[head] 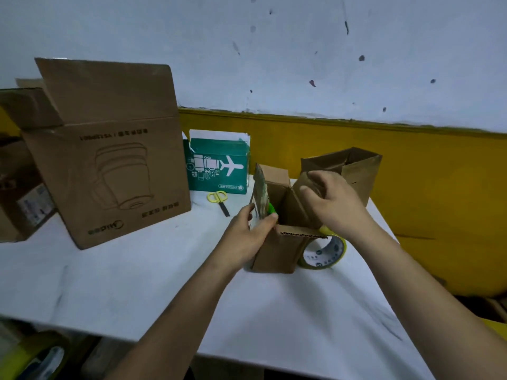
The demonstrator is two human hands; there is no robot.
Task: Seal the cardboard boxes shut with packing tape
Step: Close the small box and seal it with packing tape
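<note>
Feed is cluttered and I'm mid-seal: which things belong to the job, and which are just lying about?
In the job: small box, open flaps gripped by left hand and right hand; tape roll beside it; scissors, likely for cutting tape.
Lying about, though boxes may be next: big box, green box, brown box behind, what looks like a second tape roll below the table.

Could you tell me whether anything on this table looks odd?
The large brown cardboard box at the left stands upside down: its printed lettering and drawing are inverted, with flaps open on top.
</note>
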